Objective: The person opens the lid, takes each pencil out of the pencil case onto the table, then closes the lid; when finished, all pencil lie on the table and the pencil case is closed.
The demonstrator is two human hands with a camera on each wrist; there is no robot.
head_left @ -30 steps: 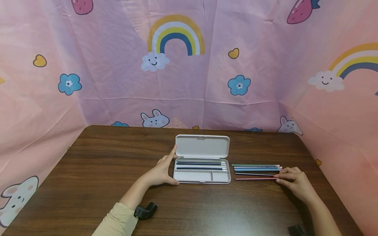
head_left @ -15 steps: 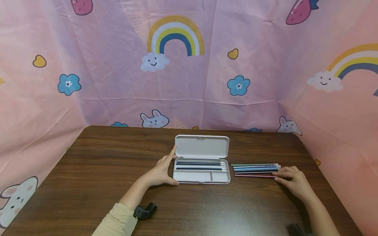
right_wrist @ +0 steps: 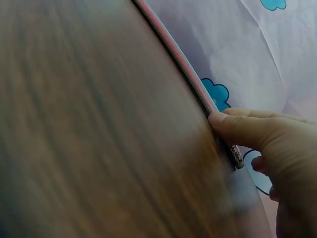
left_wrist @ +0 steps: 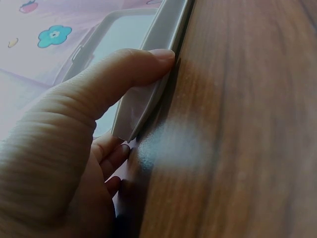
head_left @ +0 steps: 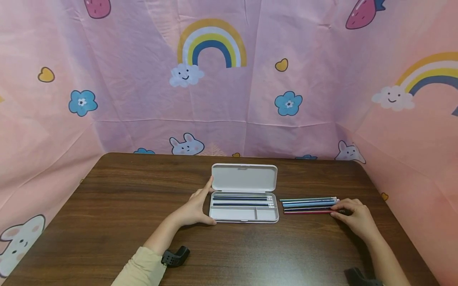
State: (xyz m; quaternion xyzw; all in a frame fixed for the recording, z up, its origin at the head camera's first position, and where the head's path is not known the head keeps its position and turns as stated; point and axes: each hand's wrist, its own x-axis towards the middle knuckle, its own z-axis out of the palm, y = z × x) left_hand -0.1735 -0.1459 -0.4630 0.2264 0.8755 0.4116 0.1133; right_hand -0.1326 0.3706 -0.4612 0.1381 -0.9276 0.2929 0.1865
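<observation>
A white pencil case lies with its lid up, and several dark-striped pencils rest in its back compartment. My left hand holds the case at its left end, the thumb on the front wall and the other fingers behind. To the right of the case, several blue and green pencils lie side by side. My right hand pinches the eraser end of a red pencil, nearest the front of this row. In the right wrist view, thumb and forefinger meet on the red pencil low at the tabletop.
The brown wooden table extends on all sides of the case. A patterned cloth hangs behind it and along both sides. Black bands sit at the wrists.
My right hand has moved the red pencil back against the other pencils, closing the gap between them. The left hand and the case have stayed in place.
</observation>
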